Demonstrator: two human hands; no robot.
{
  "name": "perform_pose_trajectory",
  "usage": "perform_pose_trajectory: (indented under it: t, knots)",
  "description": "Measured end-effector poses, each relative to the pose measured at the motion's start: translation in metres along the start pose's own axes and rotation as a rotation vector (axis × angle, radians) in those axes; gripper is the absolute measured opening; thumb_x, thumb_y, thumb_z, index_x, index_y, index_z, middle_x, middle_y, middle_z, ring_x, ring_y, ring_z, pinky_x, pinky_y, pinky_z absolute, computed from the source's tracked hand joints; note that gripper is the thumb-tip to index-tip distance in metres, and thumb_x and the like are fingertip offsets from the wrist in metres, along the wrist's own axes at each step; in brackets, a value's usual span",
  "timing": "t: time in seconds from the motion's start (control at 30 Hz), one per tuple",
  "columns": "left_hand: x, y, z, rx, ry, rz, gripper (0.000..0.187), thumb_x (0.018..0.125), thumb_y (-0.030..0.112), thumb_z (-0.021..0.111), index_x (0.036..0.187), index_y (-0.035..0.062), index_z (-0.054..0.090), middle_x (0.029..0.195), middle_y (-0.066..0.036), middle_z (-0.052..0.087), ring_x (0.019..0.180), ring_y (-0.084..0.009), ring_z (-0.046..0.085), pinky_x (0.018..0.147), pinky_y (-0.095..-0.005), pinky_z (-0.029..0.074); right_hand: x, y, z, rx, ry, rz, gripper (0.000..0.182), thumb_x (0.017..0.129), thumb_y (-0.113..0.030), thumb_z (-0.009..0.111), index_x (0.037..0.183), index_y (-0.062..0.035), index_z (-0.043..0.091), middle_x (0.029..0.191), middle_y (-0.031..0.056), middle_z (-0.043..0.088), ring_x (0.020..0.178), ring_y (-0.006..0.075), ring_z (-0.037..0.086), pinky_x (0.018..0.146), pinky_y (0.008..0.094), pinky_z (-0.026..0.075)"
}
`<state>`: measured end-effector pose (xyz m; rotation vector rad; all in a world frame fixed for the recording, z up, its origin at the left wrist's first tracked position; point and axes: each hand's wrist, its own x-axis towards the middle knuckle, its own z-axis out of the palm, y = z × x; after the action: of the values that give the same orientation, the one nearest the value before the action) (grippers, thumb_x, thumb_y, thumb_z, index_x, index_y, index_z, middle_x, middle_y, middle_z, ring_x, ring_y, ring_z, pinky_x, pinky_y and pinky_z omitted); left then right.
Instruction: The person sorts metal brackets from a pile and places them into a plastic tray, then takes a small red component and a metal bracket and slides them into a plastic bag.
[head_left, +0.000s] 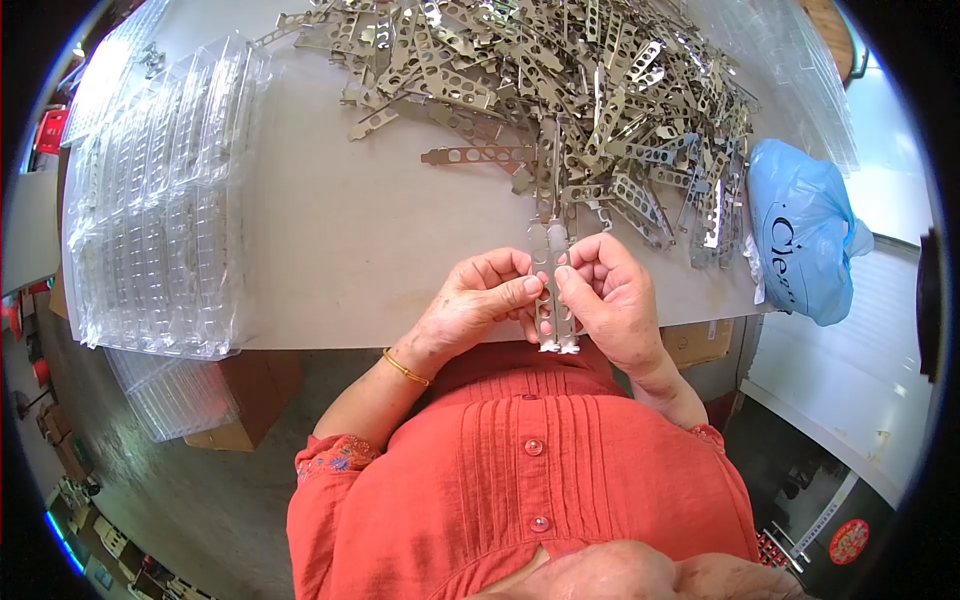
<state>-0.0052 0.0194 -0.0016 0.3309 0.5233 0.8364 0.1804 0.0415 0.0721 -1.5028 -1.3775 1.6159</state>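
Left hand [478, 297] pinched, thumb against fingers, gripping the left of two perforated metal strips [540, 242]; right hand [612, 292] likewise pinched, on the right-hand one. Strips upright in view, side by side, near the front edge of the pale table [340, 225], lower ends toward the red shirt [460, 460]. Heap of similar metal pieces [470, 70] just beyond. Stacked clear plastic trays [160, 220] at left; blue plastic bag [808, 230] right.
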Motion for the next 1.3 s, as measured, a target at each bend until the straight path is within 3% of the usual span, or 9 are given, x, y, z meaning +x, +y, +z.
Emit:
perform_pose_trajectory:
  t: [1.3]
  knots:
    - [-0.002,-0.001,0.002,0.106,0.01,0.027,0.017,0.099,0.018,0.063,0.103,0.0013,0.06,0.086,-0.01,0.068,0.074,-0.0189,0.07,0.064,-0.0299,0.058,-0.006,0.009,0.002,0.067,-0.001,-0.089,0.005,0.095,-0.002,0.059,0.098,-0.0008,0.055,0.079,0.0007,0.063,0.066,0.0016,0.058,0.053,0.0203,0.046]
